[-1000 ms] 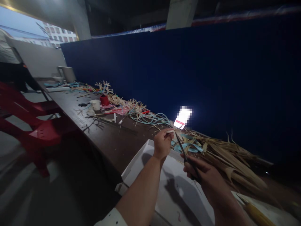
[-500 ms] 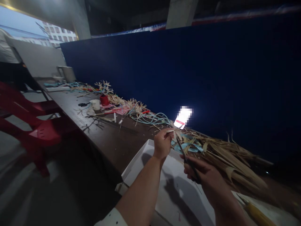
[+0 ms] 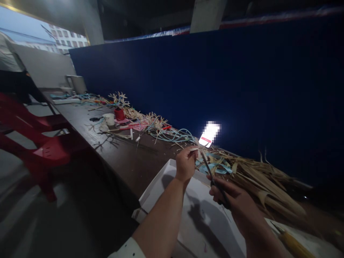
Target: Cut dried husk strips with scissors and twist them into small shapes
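My left hand [image 3: 185,164] is raised over a shallow white tray [image 3: 158,186] and pinches a small pale strip [image 3: 194,149] between thumb and fingers. My right hand [image 3: 228,200] is closed round the dark handles of a pair of scissors [image 3: 208,168]. Their blades point up towards the strip and meet it near my left fingertips. A heap of dry brown husks [image 3: 266,186] lies on the table just behind both hands, with light blue strips [image 3: 212,166] at its near end.
The long dark table [image 3: 118,150] runs back to the left along a blue wall, strewn with straw pieces, blue cord [image 3: 172,136], a red cup [image 3: 119,114], a white cup [image 3: 109,119] and black scissors [image 3: 95,119]. Red plastic chairs [image 3: 40,143] stand left. A bright lamp [image 3: 209,133] glares behind my hands.
Both hands stay almost in place; the scissors shift slightly at the strip.
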### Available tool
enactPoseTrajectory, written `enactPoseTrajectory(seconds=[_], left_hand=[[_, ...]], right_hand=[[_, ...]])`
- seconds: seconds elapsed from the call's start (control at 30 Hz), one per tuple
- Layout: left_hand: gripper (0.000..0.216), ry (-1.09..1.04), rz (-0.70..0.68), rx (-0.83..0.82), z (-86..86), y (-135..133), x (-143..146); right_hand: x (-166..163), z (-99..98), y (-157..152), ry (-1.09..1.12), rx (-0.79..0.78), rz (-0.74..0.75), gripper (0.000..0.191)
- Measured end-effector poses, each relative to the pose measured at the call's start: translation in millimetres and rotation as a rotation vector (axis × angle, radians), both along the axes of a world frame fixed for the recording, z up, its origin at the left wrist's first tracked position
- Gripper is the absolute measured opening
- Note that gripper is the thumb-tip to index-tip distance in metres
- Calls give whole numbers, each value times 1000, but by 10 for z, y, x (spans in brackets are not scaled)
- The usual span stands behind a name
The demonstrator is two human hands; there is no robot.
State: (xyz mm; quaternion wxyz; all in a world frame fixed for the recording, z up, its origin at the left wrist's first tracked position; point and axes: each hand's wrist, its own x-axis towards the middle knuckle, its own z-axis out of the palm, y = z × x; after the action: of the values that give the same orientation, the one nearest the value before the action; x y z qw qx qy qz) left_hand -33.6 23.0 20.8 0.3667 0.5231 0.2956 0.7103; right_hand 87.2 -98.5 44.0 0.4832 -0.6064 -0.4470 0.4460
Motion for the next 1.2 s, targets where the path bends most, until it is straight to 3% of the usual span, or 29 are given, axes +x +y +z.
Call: enactPoseTrajectory(seconds=[0.37, 1.2], left_hand=[[21, -17, -92, -67, -77, 32, 36], [18, -3, -68, -44, -14, -6, 24]], right_hand=[[23, -22, 1, -14, -8, 3, 54], [104, -68, 15, -69, -9, 28, 53]])
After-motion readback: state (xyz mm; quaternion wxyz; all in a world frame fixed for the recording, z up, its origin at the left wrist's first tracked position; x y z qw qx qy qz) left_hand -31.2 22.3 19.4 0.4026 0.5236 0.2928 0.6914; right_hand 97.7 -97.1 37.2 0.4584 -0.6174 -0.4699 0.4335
